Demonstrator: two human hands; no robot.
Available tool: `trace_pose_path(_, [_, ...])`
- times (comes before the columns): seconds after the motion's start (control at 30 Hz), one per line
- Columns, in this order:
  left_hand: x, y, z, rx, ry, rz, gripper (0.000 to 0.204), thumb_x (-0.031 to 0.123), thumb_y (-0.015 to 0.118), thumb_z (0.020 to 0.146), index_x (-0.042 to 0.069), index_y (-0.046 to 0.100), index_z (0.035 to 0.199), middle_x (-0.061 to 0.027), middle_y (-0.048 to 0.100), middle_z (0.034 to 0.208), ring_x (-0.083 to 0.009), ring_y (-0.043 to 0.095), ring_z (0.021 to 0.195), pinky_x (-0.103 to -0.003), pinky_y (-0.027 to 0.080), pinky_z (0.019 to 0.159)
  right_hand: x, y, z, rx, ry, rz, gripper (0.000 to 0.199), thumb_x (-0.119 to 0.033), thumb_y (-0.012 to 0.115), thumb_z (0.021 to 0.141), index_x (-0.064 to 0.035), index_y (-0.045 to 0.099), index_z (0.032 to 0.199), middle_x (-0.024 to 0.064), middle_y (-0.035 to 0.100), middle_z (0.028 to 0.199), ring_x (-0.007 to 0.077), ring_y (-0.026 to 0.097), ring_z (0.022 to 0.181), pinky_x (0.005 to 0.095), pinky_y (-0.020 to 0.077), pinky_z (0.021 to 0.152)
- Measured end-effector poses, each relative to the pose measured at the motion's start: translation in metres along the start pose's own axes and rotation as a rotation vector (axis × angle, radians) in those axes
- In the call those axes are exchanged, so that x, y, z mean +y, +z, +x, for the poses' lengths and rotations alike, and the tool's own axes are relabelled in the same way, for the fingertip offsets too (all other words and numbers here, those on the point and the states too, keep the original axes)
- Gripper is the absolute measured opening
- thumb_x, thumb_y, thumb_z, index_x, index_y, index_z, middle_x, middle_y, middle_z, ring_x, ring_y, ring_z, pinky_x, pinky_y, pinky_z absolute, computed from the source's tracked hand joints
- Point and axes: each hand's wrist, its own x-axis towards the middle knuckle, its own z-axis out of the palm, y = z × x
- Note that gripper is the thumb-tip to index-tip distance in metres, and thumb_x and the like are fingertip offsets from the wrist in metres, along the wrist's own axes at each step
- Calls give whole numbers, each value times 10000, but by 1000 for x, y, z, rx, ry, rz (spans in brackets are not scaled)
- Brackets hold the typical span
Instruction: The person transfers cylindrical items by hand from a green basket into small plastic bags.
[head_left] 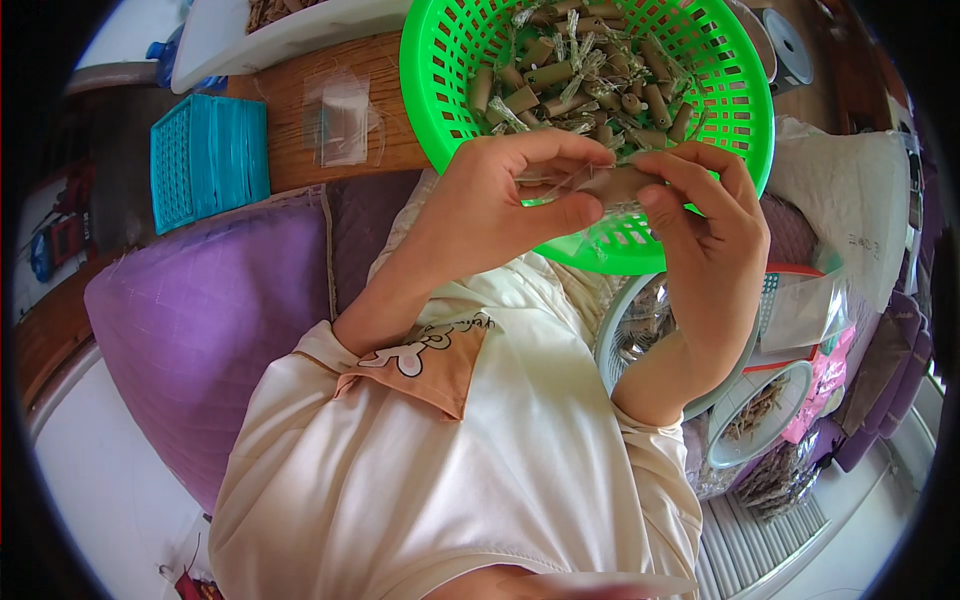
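Brown tube with clear film, upper centre: pinches it with left hand and right hand, overlapping green basket of similar tubes, top centre.

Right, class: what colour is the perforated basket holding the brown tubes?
The perforated basket is bright green, best seen in the head view.

Green basket obstructs forward; room leftward until teal container.

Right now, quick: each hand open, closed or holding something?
Left hand: closed, holding one end of a brown tube.
Right hand: closed on its other end.
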Motion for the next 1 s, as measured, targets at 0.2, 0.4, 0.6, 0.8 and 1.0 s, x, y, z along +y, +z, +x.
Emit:
trace_pose_path(0.2, [5, 6, 0, 25, -6, 92, 383, 72, 654, 723, -19, 511, 1067, -67, 570, 981, -121, 545, 895, -267, 459, 789, 7, 9, 3, 14, 20, 46, 158, -56, 647, 675, -39, 624, 831, 85, 562, 833, 159, 547, 594, 256, 441, 526])
trace_pose_path(0.4, [-1, 5, 1, 112, 4, -95, 362, 103, 647, 733, -14, 522, 1051, -84, 607, 878, -112, 575, 812, -226, 471, 722, 14, 2, 6, -231, -386, -172, 256, -104, 656, 669, -72, 613, 920, 100, 562, 932, 236, 538, 813, 302, 437, 704])
trace_pose_path(0.6, [2, 5, 5, 114, 113, -78, 389, 118, 646, 744, -11, 494, 1078, -96, 586, 960, -109, 551, 875, -213, 460, 701, 18, 23, -7, 57, 64, 413, 361, -170, 600, 773, -17, 521, 1090, 107, 568, 996, 173, 523, 885, 265, 423, 747])
trace_pose_path(0.8, [0, 9, 4, 90, 220, 36, 402, 146, 656, 739, -15, 493, 1069, -92, 586, 965, -122, 553, 847, -236, 459, 712, 26, 28, -12, -82, 234, 689, 286, -158, 509, 854, 37, 534, 1062, 29, 580, 874, 57, 500, 742, 167, 402, 651])
trace_pose_path(1.0, [12, 2, 7, 426, 861, 914, 256, 91, 684, 641, 41, 618, 883, -117, 586, 955, -253, 572, 831, -306, 482, 721, 22, 29, -14, -69, 227, 576, 269, -162, 502, 858, 15, 552, 1053, 7, 592, 787, 49, 492, 673, 189, 408, 574])
